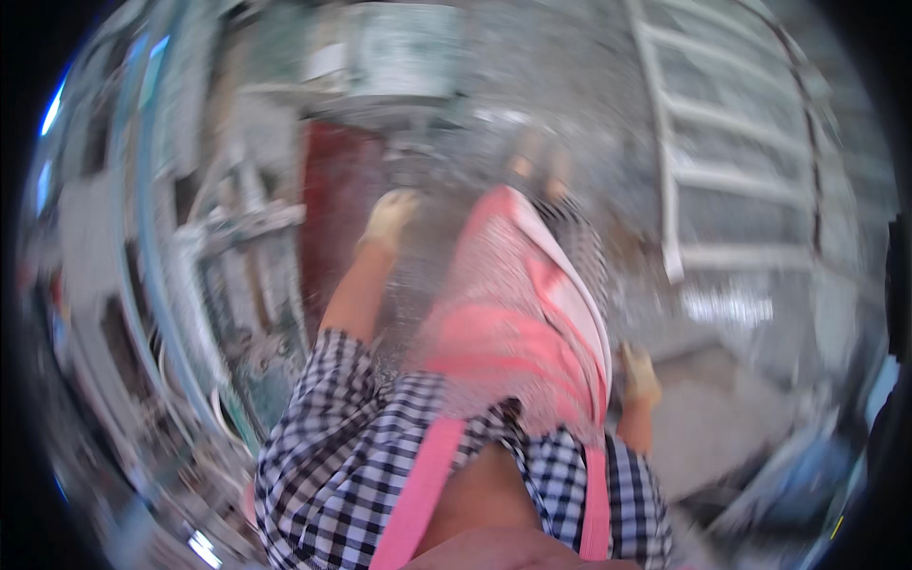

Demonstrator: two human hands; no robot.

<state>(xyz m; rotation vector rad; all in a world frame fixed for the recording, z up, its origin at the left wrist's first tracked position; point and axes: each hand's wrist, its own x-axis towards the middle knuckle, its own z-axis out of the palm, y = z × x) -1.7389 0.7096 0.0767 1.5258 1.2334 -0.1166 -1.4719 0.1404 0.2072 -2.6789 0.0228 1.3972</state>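
Both my hands wear pale cream gloves, and the picture is smeared by motion. My left hand (390,217) hangs out in front on the left, beside a dark red panel (334,195), and no held thing shows in it. Down at my right side is my right hand (640,376), near a flat grey-brown slab or sheet (712,413). Its fingers are too blurred to read. Between the hands hangs my pink apron (494,318), marked with pale dust, over a black-and-white checked garment (356,446).
Machinery with blue-green rails (142,247) runs along the left. A pale green box-like unit (404,52) stands ahead. A white ladder-like frame (736,180) is at the right, on the wet-looking grey floor (560,66). A bluish bundle (798,480) lies at lower right.
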